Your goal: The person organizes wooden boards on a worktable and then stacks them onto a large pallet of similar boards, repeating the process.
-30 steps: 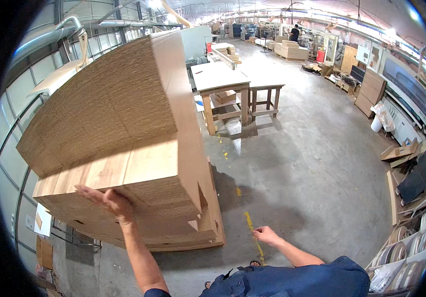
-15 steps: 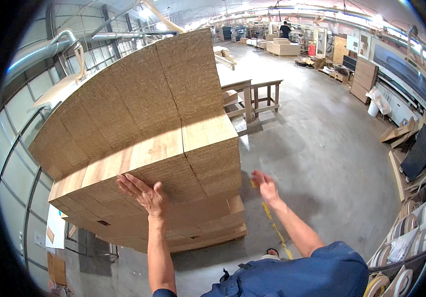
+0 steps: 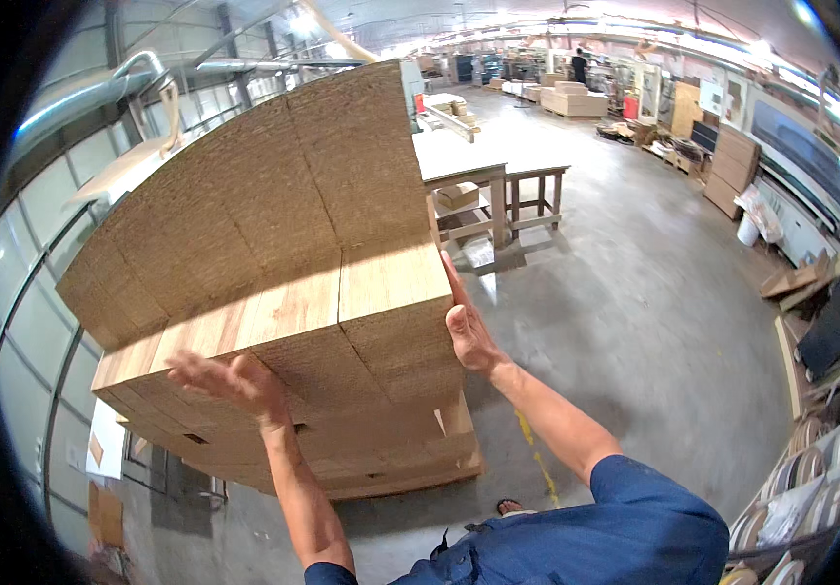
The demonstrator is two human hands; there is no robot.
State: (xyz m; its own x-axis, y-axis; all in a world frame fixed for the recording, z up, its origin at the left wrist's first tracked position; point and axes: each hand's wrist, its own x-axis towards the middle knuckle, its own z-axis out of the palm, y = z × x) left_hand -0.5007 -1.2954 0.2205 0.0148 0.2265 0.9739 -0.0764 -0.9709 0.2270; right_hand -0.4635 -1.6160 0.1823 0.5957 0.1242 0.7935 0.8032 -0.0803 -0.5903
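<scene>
In front of me rises a big stepped pile of particleboard panels. Its lower near stack (image 3: 395, 283) shows light wood-grain tops and rough brown edges, with narrow seams between rows. Behind it stands a taller stack (image 3: 254, 185) of the same rough brown board edges. My right hand (image 3: 470, 330) lies flat along the right side of the near stack, by its front corner, fingers stretched. My left hand (image 3: 230, 382), slightly blurred, is over the front face near the top edge with its fingers extended. Whether it touches the panels I cannot tell.
Wooden tables (image 3: 464, 171) stand beyond the pile, with a box (image 3: 457, 196) under one. A yellow floor line (image 3: 535, 453) runs at its right. Edge-band rolls (image 3: 810, 458), board scraps and a long machine (image 3: 810, 156) line the right side. A person (image 3: 579, 66) stands far off.
My right hand has come forward and left from the open space beside the pile onto its right side. My left hand has shifted leftward along the front, fingers tilting sideways.
</scene>
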